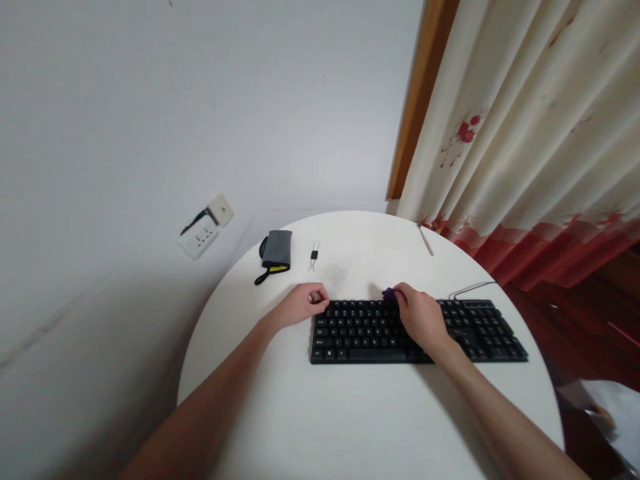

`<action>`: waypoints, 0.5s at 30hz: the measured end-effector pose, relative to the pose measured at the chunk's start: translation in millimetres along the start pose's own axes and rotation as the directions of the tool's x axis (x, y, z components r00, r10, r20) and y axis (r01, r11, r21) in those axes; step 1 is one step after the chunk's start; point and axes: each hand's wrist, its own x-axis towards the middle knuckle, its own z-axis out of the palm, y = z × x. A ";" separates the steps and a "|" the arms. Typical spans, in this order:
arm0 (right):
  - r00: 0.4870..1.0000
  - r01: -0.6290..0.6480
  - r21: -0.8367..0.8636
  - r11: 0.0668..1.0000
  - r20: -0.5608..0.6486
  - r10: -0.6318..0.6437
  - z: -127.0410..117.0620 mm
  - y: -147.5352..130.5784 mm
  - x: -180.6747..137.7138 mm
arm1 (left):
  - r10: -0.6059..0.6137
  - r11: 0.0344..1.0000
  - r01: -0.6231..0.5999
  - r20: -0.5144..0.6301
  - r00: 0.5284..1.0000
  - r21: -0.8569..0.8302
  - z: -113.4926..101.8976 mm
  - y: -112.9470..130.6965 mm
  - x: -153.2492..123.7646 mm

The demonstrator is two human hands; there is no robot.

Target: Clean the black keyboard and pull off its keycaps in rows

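Observation:
A black keyboard (380,353) lies flat on the white round table (295,413). At its top left corner my left hand (303,303) is closed, thumb and fingers pinching the keyboard's edge. My right hand (420,317) reaches over the upper middle of the keyboard, its fingers closed on a small purple cloth (389,294). The cloth sits at the keyboard's back edge, mostly covered by the fingers. Some keys under the right hand and wrist are hidden.
Behind the left hand lie a folded grey cloth (277,248) with a black loop and a black binder clip (314,255). A thin stick-like tool (426,240) rests at the back right. The keyboard's cable (473,288) runs off the right side. A wall socket (199,239) is at left.

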 end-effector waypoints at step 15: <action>0.779 0.418 0.732 0.538 0.016 -0.627 24.0 -85.2 -84.0 | -0.011 1.000 0.011 -0.003 1.000 0.012 -1.8 8.8 -2.1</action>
